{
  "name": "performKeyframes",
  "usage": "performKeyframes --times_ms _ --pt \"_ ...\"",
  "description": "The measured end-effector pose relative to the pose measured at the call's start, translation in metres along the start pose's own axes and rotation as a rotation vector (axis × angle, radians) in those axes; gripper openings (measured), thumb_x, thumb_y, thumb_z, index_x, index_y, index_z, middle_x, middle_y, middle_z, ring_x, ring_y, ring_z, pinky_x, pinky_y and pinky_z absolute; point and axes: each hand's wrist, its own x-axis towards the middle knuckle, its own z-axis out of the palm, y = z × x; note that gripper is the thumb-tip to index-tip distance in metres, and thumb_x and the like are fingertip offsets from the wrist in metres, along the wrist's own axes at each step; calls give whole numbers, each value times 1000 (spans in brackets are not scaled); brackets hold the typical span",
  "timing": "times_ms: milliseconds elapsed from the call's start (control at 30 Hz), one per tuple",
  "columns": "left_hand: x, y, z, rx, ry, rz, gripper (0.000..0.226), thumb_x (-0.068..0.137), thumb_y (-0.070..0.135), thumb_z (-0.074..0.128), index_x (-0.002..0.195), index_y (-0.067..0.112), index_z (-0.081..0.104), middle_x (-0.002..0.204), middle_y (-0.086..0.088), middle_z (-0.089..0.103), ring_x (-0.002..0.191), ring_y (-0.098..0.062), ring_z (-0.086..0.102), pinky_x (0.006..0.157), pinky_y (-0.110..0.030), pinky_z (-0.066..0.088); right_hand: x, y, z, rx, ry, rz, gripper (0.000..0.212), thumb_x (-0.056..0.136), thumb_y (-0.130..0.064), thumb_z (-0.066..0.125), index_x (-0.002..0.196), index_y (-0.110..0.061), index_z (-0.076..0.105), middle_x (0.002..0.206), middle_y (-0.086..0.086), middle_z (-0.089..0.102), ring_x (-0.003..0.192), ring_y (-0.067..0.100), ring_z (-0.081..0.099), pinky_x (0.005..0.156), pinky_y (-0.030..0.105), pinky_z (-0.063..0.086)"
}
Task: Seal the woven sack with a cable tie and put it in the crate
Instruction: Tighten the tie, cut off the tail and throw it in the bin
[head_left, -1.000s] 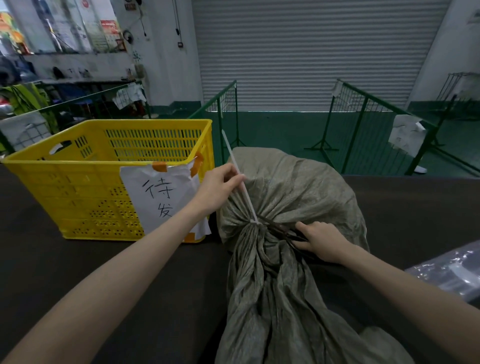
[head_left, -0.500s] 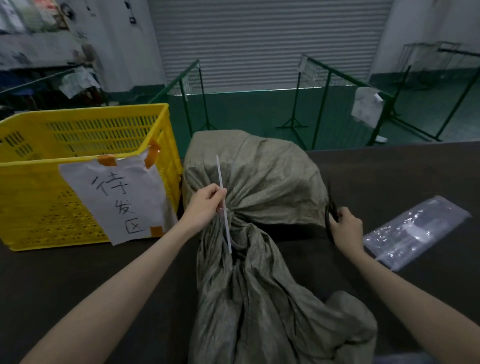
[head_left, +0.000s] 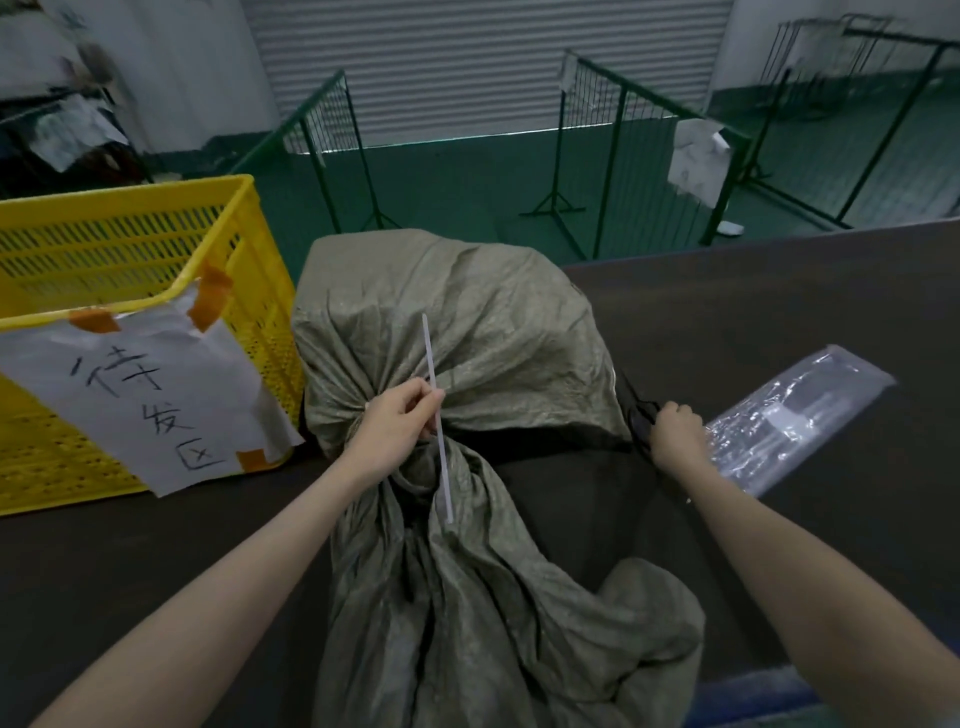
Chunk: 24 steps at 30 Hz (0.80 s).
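Observation:
A grey-green woven sack (head_left: 467, 322) lies on the dark table (head_left: 779, 291), with its neck gathered and its loose mouth spread toward me. My left hand (head_left: 395, 426) is at the neck and pinches a thin white cable tie strip (head_left: 441, 467), which stands upright over the sack. Right of the sack, my right hand (head_left: 675, 431) is closed on black scissors (head_left: 636, 415) at table level. The yellow crate (head_left: 270, 332) stands just left of the sack and touches it.
A white paper label (head_left: 156, 395) with handwriting is taped to the crate's front. A clear plastic bag (head_left: 800, 410) lies on the table by my right hand. Green wire fence panels (head_left: 623, 156) stand on the floor beyond the table's far edge.
My right hand has left the sack's neck with the scissors and moved right, down to the table. My left hand has lowered the white strip toward the neck.

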Motion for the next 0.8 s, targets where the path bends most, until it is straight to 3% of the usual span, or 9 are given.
performKeyframes --times_ms 200,367,533,667,733,800 --pt "-4 -7 10 -3 -15 -7 33 97 25 49 77 -1 53 67 -10 55 62 -20 53 67 -35 43 7 7 15 -86 -25 -75 28 89 -3 47 116 4 48 124 25 53 116 42 49 93 45 42" --pt "-3 -7 14 -8 -29 -21 27 97 25 51 73 12 57 67 -12 58 60 -19 53 64 -31 41 3 14 16 61 -10 -76 23 82 3 48 105 6 52 114 30 55 108 45 52 86 46 42" --pt "-3 12 16 -139 38 -31 19 97 12 49 81 6 58 64 -5 55 48 -1 51 52 -13 42 -13 1 2 344 90 -107 24 80 2 49 99 0 63 108 23 63 100 41 58 85 41 44" --pt "-5 33 17 -335 157 -28 12 97 9 50 94 0 58 58 3 58 45 -2 52 49 -15 42 -49 -34 -19 614 90 -228 19 80 3 55 93 -1 68 92 14 69 86 28 64 69 20 37" --pt "-10 38 15 -411 196 -28 9 96 10 52 93 3 57 57 5 62 46 -3 54 49 -15 43 -72 -56 -31 739 63 -288 14 81 1 59 90 -5 69 84 9 69 80 22 64 65 16 39" --pt "-19 39 13 -436 214 -18 8 95 12 53 89 6 56 63 2 65 49 -5 56 50 -16 44 -99 -79 -42 943 -70 -330 11 86 -1 60 85 -10 66 78 6 67 71 16 64 67 17 45"
